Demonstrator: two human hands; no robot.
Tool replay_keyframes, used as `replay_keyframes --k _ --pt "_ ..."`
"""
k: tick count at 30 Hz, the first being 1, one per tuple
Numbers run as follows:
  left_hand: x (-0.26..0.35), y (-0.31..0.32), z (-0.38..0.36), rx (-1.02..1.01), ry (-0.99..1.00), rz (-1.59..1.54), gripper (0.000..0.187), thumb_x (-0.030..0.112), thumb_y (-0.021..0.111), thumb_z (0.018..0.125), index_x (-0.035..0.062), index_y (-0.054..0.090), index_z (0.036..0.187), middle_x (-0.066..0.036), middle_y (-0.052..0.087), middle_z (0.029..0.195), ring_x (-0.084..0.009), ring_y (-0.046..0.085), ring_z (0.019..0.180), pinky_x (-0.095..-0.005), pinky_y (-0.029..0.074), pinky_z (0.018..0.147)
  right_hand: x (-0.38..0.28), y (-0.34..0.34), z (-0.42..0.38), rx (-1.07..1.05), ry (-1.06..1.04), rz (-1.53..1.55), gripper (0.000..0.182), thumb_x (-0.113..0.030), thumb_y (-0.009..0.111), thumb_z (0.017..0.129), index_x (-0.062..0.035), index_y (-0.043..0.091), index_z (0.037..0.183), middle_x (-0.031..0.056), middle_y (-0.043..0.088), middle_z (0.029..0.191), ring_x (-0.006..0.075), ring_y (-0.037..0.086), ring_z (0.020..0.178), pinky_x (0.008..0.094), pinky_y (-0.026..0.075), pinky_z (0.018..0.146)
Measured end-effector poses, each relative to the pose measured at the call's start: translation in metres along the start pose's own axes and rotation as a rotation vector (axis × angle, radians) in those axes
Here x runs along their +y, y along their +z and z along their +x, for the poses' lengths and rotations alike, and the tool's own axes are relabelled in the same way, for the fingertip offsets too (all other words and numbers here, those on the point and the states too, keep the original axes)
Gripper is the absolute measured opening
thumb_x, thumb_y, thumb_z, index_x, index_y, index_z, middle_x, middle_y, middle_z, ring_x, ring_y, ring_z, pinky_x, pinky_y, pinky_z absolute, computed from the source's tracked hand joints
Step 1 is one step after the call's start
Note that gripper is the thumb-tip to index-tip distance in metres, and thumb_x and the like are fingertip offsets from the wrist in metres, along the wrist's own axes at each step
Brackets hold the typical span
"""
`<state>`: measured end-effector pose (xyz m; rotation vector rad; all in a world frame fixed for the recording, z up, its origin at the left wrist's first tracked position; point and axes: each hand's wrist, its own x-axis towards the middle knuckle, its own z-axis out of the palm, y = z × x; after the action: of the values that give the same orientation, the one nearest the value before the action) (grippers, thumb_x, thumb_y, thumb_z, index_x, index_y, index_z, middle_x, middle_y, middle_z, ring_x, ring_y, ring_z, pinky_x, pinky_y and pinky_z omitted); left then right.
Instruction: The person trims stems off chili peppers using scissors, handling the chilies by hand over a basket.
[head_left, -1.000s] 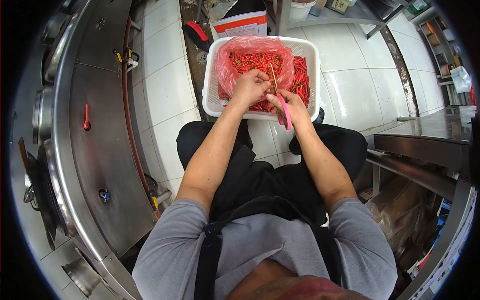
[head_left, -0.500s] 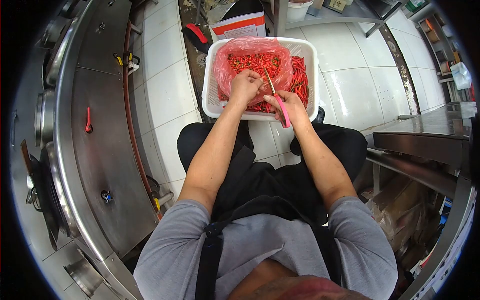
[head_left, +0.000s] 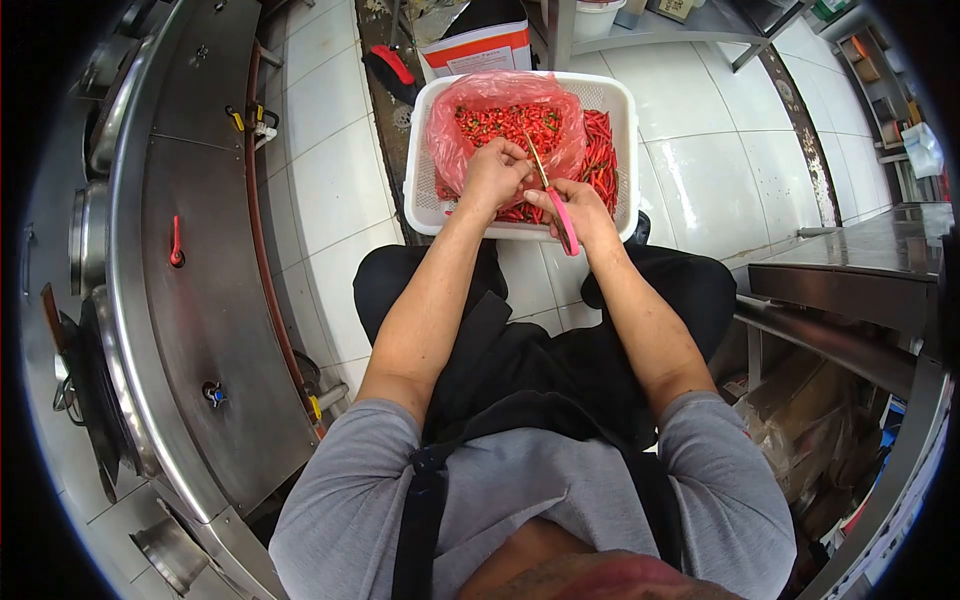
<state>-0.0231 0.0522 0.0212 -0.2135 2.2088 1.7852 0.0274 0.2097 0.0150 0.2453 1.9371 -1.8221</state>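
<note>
Holding scissors [head_left: 562, 218] beside a pink bag [head_left: 445, 140] of red pepper pieces [head_left: 505, 122], seemingly partway through.
Grasping the pink handles in the right hand [head_left: 588, 210], with blades pointing up past the left hand [head_left: 494, 176] and over the bag's opening. Pinching with the left fingertips close to the blades; impossible to tell whether around anything. Inside the bag, in a broad heap: small red pieces, some with green, probably the finished share. Outside the bag but inside the same white basket [head_left: 632, 160]: longer red peppers [head_left: 600, 155] to the right and near the front edge, apparently whole and probably left to do. By this view, well along but unfinished; too hidden under the bag for a full count.
</note>
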Motion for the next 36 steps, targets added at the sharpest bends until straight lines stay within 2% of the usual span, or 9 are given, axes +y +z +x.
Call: replay_keyframes --k 7,9,15,21,25,27,31,33,36 --pt "-0.020 -0.006 0.016 0.087 0.045 0.111 0.011 0.001 0.065 0.082 -0.0003 0.062 0.093 -0.005 0.064 0.075 -0.0096 0.058 0.060 -0.0240 0.045 0.052 -0.002 0.002 -0.005 0.011 0.031 -0.033 0.039 -0.037 0.076 0.082 -0.0008 0.061 0.079 0.0030 0.056 0.060 0.0106 0.054 0.046 0.0259 0.042 0.041" --pt "-0.021 -0.007 0.017 0.102 0.086 0.114 0.011 0.001 0.065 0.082 -0.0003 0.062 0.093 -0.004 0.064 0.075 -0.0094 0.058 0.060 -0.0237 0.045 0.052 -0.001 0.002 -0.004 0.031 -0.003 0.013 0.045 -0.039 0.079 0.078 0.0029 0.064 0.083 0.0053 0.059 0.061 0.0120 0.055 0.046 0.0259 0.045 0.043" --pt "-0.007 -0.006 0.007 0.063 0.046 0.013 0.011 0.002 0.064 0.084 -0.0005 0.063 0.094 -0.004 0.064 0.076 -0.0094 0.059 0.064 -0.0230 0.045 0.054 -0.002 0.004 -0.005 -0.009 -0.007 -0.004 0.050 -0.041 0.079 0.077 0.0052 0.066 0.090 0.0070 0.063 0.067 0.0118 0.059 0.054 0.0248 0.048 0.050" --pt "-0.009 -0.004 0.007 -0.025 -0.004 -0.006 0.012 0.001 0.063 0.084 -0.0002 0.063 0.096 -0.006 0.067 0.081 -0.0112 0.063 0.069 -0.0230 0.046 0.056 0.001 0.003 -0.003 -0.020 -0.009 -0.060 0.052 -0.041 0.080 0.076 0.0043 0.066 0.097 0.0064 0.063 0.067 0.0112 0.059 0.054 0.0243 0.048 0.050" --pt "-0.016 -0.012 0.015 0.050 0.024 0.168 0.013 0.002 0.063 0.084 -0.0006 0.063 0.097 -0.007 0.067 0.081 -0.0122 0.064 0.070 -0.0243 0.048 0.057 0.005 0.003 0.002 -0.006 0.008 -0.027 0.051 -0.040 0.081 0.075 0.0038 0.066 0.098 0.0058 0.063 0.066 0.0104 0.057 0.052 0.0236 0.046 0.049" --pt "-0.021 -0.015 0.018 0.092 0.032 0.232 0.015 0.003 0.063 0.083 -0.0009 0.063 0.098 -0.007 0.067 0.080 -0.0125 0.064 0.070 -0.0248 0.048 0.057 0.002 0.003 -0.001 0.016 0.028 -0.020 0.051 -0.039 0.081 0.075 0.0040 0.066 0.097 0.0040 0.060 0.064 0.0094 0.055 0.051 0.0237 0.045 0.047" --pt "-0.024 -0.015 0.019 0.137 0.058 0.231 0.017 0.010 0.068 0.076 0.0020 0.068 0.091 -0.010 0.070 0.079 -0.0185 0.069 0.072 -0.0315 0.053 0.068 -0.006 0.002 -0.006 0.015 0.005 -0.045 0.050 -0.039 0.081 0.075 0.0038 0.066 0.096 0.0021 0.057 0.061 0.0088 0.052 0.049 0.0240 0.043 0.046" --pt "-0.024 -0.014 0.019 0.128 0.031 0.246 0.018 0.012 0.068 0.076 0.0024 0.068 0.091 -0.010 0.071 0.079 -0.0188 0.069 0.074 -0.0320 0.053 0.069 -0.008 0.003 -0.007 0.050 -0.009 -0.033 0.038 -0.035 0.079 0.079 -0.0005 0.063 0.081 0.0004 0.054 0.059 0.0087 0.051 0.048 0.0245 0.041 0.044" --pt "-0.026 -0.013 0.021 0.096 0.061 0.281 0.019 0.016 0.069 0.077 0.0035 0.070 0.091 -0.010 0.071 0.080 -0.0187 0.069 0.075 -0.0322 0.053 0.069 -0.004 0.003 -0.005 0.077 -0.026 -0.062 0.039 -0.036 0.079 0.078 -0.0005 0.063 0.082 -0.0002 0.054 0.058 0.0084 0.050 0.048 0.0243 0.041 0.044"
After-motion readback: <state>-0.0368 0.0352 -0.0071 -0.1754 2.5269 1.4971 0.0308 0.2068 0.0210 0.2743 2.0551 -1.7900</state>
